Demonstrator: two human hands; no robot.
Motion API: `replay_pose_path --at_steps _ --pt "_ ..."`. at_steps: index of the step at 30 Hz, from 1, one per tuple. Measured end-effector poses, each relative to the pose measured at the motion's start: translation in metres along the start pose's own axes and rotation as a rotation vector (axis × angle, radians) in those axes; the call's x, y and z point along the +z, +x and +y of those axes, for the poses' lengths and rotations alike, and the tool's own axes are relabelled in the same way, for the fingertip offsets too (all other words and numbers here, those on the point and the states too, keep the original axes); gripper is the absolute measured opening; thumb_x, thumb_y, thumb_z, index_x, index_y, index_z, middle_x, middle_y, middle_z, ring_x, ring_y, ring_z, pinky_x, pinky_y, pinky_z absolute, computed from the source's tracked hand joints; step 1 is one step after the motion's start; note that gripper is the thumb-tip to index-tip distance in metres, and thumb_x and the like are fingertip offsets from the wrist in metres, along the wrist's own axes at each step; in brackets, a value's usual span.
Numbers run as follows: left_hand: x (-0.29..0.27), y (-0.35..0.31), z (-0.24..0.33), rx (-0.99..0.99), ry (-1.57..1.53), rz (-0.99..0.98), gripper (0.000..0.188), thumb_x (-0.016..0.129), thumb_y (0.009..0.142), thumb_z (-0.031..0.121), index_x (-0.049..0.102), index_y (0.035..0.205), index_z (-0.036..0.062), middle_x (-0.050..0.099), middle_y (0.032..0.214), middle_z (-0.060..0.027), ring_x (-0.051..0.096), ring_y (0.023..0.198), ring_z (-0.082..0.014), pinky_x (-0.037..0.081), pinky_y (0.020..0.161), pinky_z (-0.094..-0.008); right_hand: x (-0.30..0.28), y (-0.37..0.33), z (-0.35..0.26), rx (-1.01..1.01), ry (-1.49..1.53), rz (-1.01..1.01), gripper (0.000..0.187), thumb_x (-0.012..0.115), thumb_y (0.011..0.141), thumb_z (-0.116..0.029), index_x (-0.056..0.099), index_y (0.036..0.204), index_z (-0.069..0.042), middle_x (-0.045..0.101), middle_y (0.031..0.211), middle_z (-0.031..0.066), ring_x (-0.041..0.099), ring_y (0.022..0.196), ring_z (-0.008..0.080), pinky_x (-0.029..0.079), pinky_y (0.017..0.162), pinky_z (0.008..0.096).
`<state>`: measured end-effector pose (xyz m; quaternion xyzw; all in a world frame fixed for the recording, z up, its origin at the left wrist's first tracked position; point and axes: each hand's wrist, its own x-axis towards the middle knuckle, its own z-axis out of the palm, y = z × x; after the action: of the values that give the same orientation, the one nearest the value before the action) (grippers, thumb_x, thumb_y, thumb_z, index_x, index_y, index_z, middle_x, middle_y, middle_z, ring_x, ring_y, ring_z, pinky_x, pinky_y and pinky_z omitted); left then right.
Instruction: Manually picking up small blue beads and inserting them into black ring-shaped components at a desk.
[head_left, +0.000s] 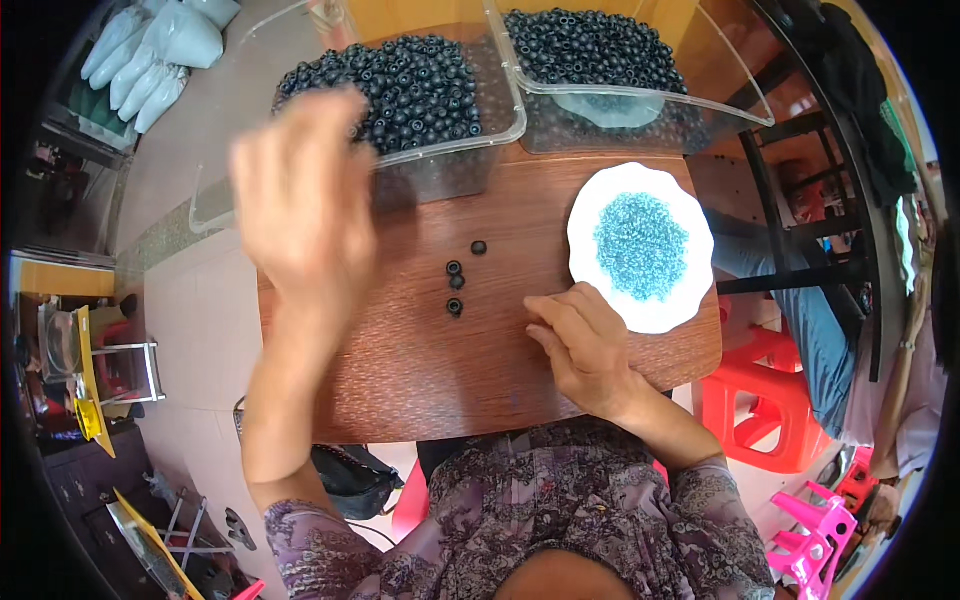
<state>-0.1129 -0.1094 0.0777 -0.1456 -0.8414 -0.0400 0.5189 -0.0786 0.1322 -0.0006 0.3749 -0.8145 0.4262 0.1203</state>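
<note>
My left hand (300, 190) is raised over the front left corner of a clear plastic bin (505, 125) heaped with small round black pieces (415, 90), each with a hollow. Motion smears its fingers, so whether they hold anything is hidden. On the brown table, my right hand (580, 345) rests beside a white scalloped plate (645, 320), its fingers curled and closed towards the thumb; what they may hold cannot be made out. Tiny clear blue-green beads (640, 245) lie piled on the plate. Several loose black pieces (455, 306) sit on the tabletop between my hands.
A second clear bin (640, 135) of black pieces stands at the back right. The wooden table (400, 400) has rounded corners. Red plastic stools (770, 420) and a black metal frame (820, 275) are at the right. White bags (165, 50) lie on the floor at the far left.
</note>
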Motion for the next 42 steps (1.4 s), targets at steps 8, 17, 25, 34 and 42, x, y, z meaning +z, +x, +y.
replay_pose_path --at_steps 8,17,25,34,42 --pt "0.034 -0.071 0.061 0.025 -0.215 -0.522 0.006 0.055 0.066 0.005 0.057 0.071 0.0052 0.048 0.067 -0.009 0.048 0.069 -0.0255 0.039 0.063 -0.0365 -0.004 -0.024 0.002 -0.001 0.027 -0.005 0.031 0.063 0.061 0.008 0.059 0.092 0.006 0.054 0.074 0.0131 0.049 0.065 0.027 0.041 0.056 0.0365" --pt "0.047 -0.065 0.066 0.111 -0.218 -0.671 0.004 0.056 0.064 0.003 0.053 0.063 0.0054 0.051 0.065 -0.0087 0.049 0.068 -0.025 0.038 0.066 -0.0369 -0.045 -0.039 0.014 0.052 -0.094 0.062 0.02 0.064 0.065 0.01 0.062 0.084 0.007 0.06 0.074 0.0127 0.054 0.059 0.0251 0.042 0.052 0.0326" --pt "0.007 -0.053 0.092 -1.067 -1.227 -0.867 0.015 0.065 0.081 0.01 0.064 0.09 -0.0016 0.063 0.078 -0.0056 0.059 0.072 -0.0127 0.044 0.061 -0.022 -0.058 -0.031 0.037 0.11 -0.383 0.069 0.03 0.064 0.059 0.008 0.068 0.087 -0.002 0.056 0.071 0.0061 0.052 0.067 0.0215 0.041 0.057 0.03" --pt "-0.003 -0.077 0.107 -1.404 -1.571 -0.811 0.015 0.065 0.081 0.01 0.065 0.091 -0.0017 0.063 0.076 -0.0057 0.06 0.068 -0.0109 0.047 0.061 -0.021 -0.059 -0.014 0.045 -0.064 -0.475 -0.202 0.025 0.063 0.056 0.002 0.067 0.081 -0.002 0.051 0.071 0.0066 0.048 0.066 0.0213 0.039 0.058 0.033" --pt "-0.001 -0.079 0.107 -1.492 -1.644 -0.783 0.016 0.063 0.083 0.009 0.063 0.093 -0.0027 0.063 0.079 -0.0068 0.06 0.07 -0.0119 0.047 0.062 -0.0212 -0.059 -0.015 0.041 -0.038 -0.36 -0.112 0.023 0.068 0.064 0.005 0.055 0.082 0.0 0.056 0.08 0.0117 0.052 0.07 0.026 0.042 0.062 0.0351"
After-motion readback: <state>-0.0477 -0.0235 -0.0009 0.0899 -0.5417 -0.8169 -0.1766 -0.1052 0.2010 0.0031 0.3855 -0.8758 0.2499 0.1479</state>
